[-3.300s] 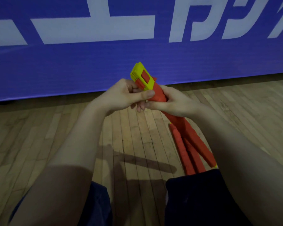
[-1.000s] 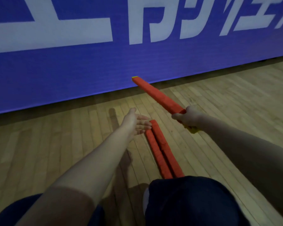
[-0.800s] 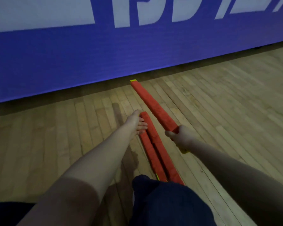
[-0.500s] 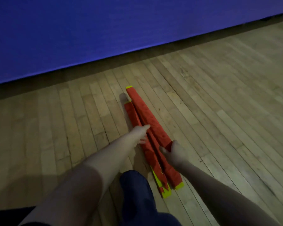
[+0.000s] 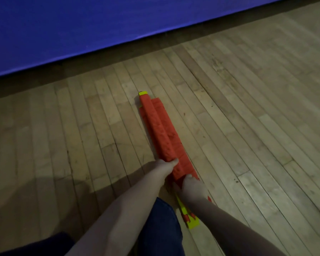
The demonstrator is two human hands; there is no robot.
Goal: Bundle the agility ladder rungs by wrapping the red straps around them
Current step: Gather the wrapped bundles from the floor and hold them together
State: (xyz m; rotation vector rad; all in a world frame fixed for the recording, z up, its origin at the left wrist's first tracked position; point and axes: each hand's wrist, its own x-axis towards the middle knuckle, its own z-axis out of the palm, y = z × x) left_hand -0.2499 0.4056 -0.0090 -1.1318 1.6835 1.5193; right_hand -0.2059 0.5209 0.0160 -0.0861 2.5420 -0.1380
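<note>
Gripping strapped rungs [image 5: 164, 130] on plank floor [image 5: 248, 126] by blue wall [image 5: 81, 24]: left hand [image 5: 164, 167], right hand [image 5: 192, 187].

The straps [image 5: 163, 130] are red, the rungs [image 5: 192, 223] yellow, the plank floor [image 5: 248, 126] tan, the wall [image 5: 81, 24] blue.

I see a wooden plank floor [image 5: 248, 111]. On it lie red bundles [image 5: 163, 132], lengthwise, side by side and touching, with yellow tips showing at both ends.
</note>
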